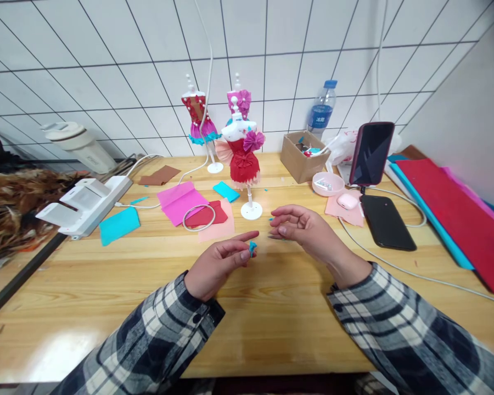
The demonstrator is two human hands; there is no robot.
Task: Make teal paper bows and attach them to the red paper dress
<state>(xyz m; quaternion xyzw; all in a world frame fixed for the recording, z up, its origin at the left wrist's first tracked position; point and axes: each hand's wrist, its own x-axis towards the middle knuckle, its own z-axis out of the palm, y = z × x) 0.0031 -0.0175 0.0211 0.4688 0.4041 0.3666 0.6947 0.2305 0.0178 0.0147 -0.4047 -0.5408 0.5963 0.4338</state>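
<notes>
Between the thumb and fingers of my left hand point(222, 258) is a small gathered piece of blue crepe paper point(252, 248); the index finger points out past it. My right hand point(302, 227) is curled to the right of it, thumb against the fingers, with a thin grey pointed thing point(275, 237) at the fingertips whose kind I cannot make out. The hands are apart. Just behind them stands a small white dress form point(251, 210) wearing a red paper dress point(245, 159) with a magenta paper flower point(254, 141) at its shoulder.
Two more dressed forms point(200, 112) stand behind. Paper sheets point(181, 200), a silver ring point(199, 218) and a power strip point(86, 206) lie left. Rightward are a cardboard box point(302, 162), a pink dish point(327, 185), phones point(387, 222), cables and long coloured sheets point(456, 214).
</notes>
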